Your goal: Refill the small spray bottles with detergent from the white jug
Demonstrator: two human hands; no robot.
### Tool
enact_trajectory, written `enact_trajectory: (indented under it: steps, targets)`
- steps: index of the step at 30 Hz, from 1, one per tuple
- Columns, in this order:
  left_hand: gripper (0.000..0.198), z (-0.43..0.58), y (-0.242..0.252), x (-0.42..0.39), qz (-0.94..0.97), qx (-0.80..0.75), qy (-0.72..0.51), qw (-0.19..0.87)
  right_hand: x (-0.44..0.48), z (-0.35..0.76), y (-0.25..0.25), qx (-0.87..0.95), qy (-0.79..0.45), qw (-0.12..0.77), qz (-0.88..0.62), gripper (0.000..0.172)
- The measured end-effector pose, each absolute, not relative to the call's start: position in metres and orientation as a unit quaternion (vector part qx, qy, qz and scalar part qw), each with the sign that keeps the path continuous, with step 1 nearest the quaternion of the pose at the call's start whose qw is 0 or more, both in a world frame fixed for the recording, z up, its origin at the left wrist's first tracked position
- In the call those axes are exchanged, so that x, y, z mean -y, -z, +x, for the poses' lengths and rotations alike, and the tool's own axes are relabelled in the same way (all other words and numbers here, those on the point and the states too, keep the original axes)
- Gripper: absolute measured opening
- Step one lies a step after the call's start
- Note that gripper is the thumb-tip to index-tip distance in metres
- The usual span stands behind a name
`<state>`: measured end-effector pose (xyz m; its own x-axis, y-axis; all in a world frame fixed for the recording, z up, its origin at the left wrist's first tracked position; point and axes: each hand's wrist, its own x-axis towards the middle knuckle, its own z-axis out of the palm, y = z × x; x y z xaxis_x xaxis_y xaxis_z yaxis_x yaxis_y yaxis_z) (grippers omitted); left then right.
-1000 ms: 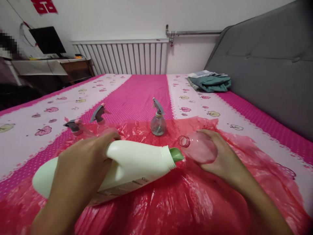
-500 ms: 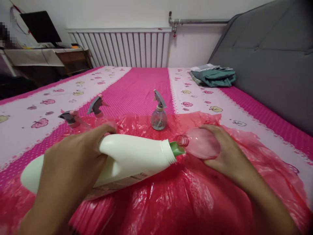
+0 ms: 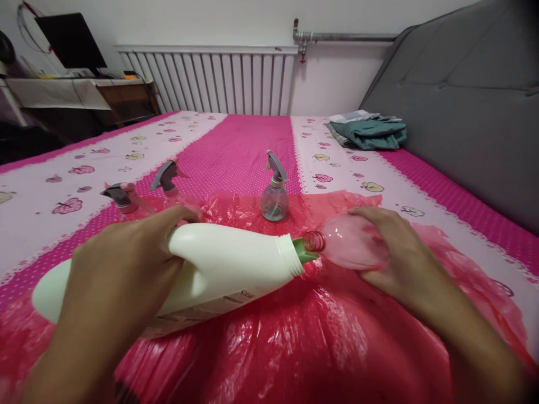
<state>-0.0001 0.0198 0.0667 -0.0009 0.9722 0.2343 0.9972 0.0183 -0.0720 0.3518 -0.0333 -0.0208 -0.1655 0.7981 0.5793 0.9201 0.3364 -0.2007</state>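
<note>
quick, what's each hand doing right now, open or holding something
Left hand: closed on the white jug's handle.
Right hand: holding the clear pink bottle by its base.

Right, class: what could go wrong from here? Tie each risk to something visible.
The white bottle is tipped, its green spout beside the narrow neck of the pink bottle: drips might land on the red plastic sheet.

The right hand holds the pink bottle nearly on its side, so anything inside could run out.
</note>
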Motion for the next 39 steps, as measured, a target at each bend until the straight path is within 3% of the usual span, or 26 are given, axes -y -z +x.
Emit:
enact_trajectory:
  steps: [5,17,39]
  targets:
    - [0.043,-0.001,-0.066,-0.018,-0.700,0.701,0.062,0.119,0.035,0.356,0.015,0.780,0.137,0.263,-0.551,0.081]
    - [0.042,-0.001,-0.067,-0.017,-0.698,0.703,0.073,0.117,0.042,0.351,0.007,0.762,0.196,0.227,-0.574,0.089]
    - [0.044,-0.003,-0.068,-0.016,-0.706,0.694,0.082,0.113,0.044,0.337,-0.002,0.744,0.229,0.247,-0.577,0.086]
